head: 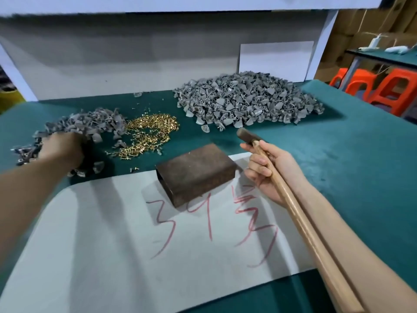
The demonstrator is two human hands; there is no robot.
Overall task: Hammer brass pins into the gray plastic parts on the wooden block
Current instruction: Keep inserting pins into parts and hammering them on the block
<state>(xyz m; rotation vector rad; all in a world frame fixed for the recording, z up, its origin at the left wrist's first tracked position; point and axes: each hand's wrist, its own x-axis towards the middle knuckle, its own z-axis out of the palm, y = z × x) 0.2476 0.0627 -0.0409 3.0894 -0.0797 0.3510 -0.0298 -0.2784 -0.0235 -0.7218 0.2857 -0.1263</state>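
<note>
Right of wooden block [198, 170], hammer [293, 213]

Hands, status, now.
Left hand: in the smaller pile of gray parts, fingers hidden; cannot tell.
Right hand: closed around the hammer.

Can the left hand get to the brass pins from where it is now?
Probably yes. The left hand is in the small gray pile, right beside the pins, and only low loose parts lie between them.
</note>
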